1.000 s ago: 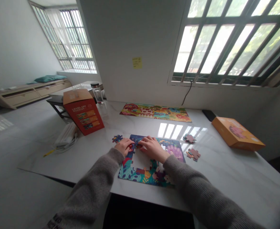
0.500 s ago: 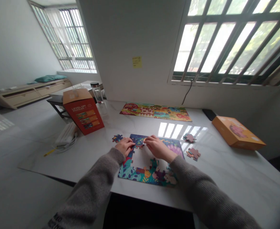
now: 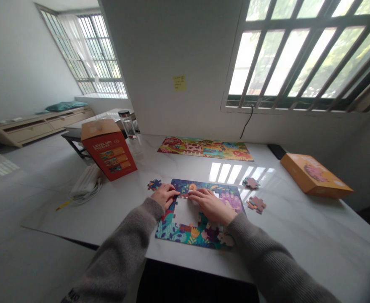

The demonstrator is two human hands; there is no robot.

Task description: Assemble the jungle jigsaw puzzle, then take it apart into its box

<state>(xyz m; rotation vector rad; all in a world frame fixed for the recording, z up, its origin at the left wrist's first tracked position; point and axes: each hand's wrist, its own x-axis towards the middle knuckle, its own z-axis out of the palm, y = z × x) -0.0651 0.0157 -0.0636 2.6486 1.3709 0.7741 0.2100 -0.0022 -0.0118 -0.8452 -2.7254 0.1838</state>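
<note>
Colourful cardboard jigsaw frame, hollow centre, long axis side to side, lower middle of view on white marble counter. Left hand and right hand flat on top strip, fingers close together, tips nearly meeting; grip on any piece impossible to tell.

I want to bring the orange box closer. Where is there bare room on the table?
Bare white tabletop runs right of the loose puzzle pieces, below the orange box. A smaller patch lies between the red box and the long puzzle. It is crowded at the half-built puzzle under the left hand and right hand.
</note>
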